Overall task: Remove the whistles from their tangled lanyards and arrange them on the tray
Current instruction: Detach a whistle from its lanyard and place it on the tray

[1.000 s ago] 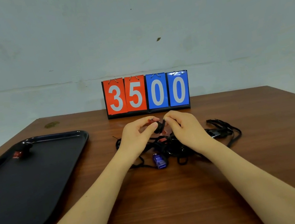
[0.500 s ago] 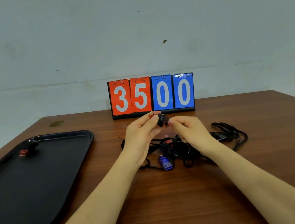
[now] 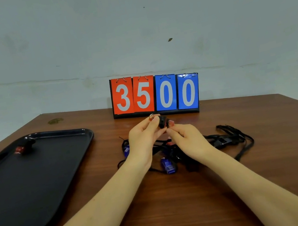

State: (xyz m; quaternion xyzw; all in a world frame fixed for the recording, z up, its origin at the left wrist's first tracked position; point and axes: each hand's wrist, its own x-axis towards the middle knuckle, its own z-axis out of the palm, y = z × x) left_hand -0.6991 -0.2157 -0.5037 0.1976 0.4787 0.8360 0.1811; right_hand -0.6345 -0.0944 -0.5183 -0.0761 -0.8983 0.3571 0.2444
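Observation:
Both hands hold a red and black whistle (image 3: 163, 121) above the table, in front of the scoreboard. My left hand (image 3: 145, 139) pinches its black end, where a small metal ring (image 3: 151, 115) shows. My right hand (image 3: 186, 138) pinches its red end from below. Beneath the hands lies a tangle of black lanyards (image 3: 228, 138). A blue whistle (image 3: 167, 165) lies at the tangle's near side, and another blue whistle (image 3: 126, 150) peeks out left of my left wrist. One red and black whistle (image 3: 23, 147) rests at the far end of the black tray (image 3: 37, 182).
A flip scoreboard (image 3: 156, 94) reading 3500 stands at the back of the wooden table (image 3: 180, 207), against a pale wall. The tray takes up the table's left side.
Both hands have lifted the red and black whistle higher above the tangle. The metal ring now shows at my left fingertips.

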